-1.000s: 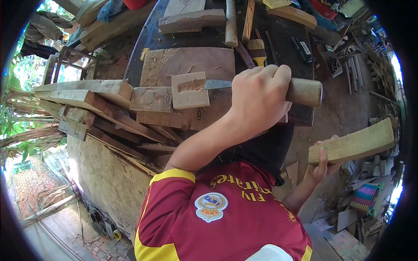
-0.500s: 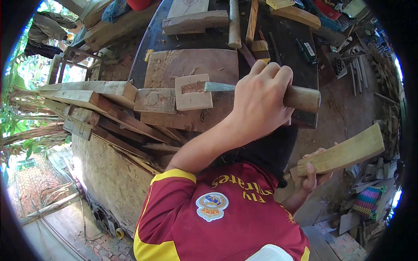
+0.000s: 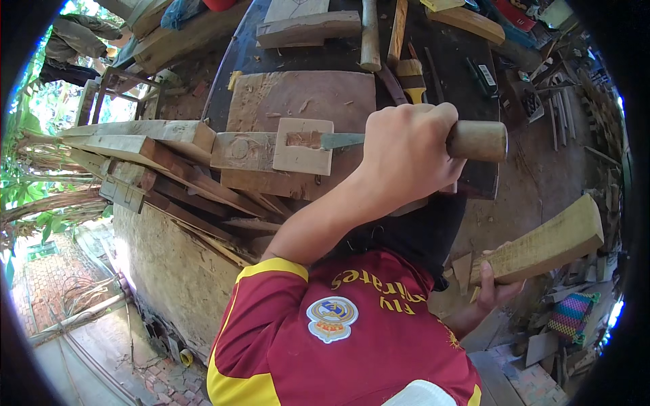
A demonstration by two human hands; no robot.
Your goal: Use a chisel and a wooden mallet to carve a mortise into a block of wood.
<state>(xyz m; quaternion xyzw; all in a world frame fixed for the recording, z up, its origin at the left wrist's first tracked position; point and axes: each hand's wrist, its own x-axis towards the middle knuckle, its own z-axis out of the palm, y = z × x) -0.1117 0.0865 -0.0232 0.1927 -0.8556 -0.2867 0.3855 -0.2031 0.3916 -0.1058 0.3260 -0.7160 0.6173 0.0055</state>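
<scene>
My left hand (image 3: 406, 149) is wrapped round the wooden handle (image 3: 477, 141) of a chisel, whose flat metal blade (image 3: 344, 141) points left into the recess of a small pale square block (image 3: 303, 164). The block sits on a worn board (image 3: 298, 98), beside a plank end (image 3: 240, 150) on its left. Low on the right, my right hand (image 3: 493, 287) grips one end of a long, pale wood piece (image 3: 542, 240), held out away from the chisel with its far end raised.
The dark workbench (image 3: 237, 47) holds a round wooden mallet or handle (image 3: 370, 34), a yellow-ferruled brush (image 3: 413, 84) and wood offcuts (image 3: 308, 28). Stacked planks (image 3: 135, 145) jut out at left. A woven striped bag (image 3: 572, 314) and scrap wood lie at lower right.
The wood piece in my right hand has dropped a little, its far end tilting. The chisel stays at the block's recess, my left hand shifting only slightly with the view.
</scene>
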